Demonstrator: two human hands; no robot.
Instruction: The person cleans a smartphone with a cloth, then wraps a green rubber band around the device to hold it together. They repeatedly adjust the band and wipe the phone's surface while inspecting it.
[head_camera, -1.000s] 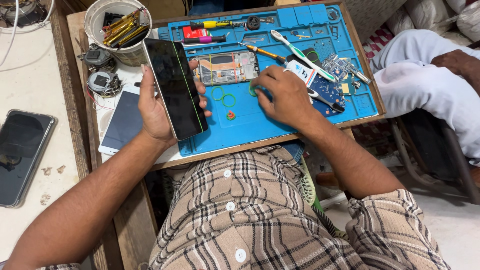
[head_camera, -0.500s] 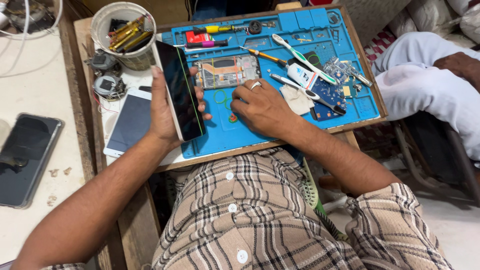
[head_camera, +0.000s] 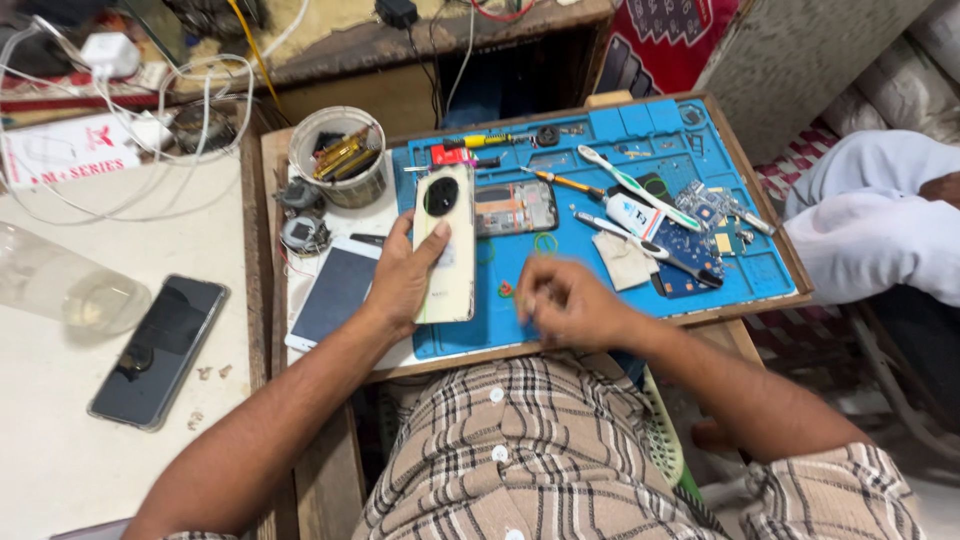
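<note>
Cream-coloured phone back (head_camera: 445, 245), with its round black camera ring, lies at the centre of the frame on a blue repair mat (head_camera: 560, 300), gripped along its edge by the left hand (head_camera: 405, 280), forearm angled up from lower left. The right hand (head_camera: 560, 300), blurred, rests on the mat beside it, fingers curled; whether they pinch anything cannot be told.
</note>
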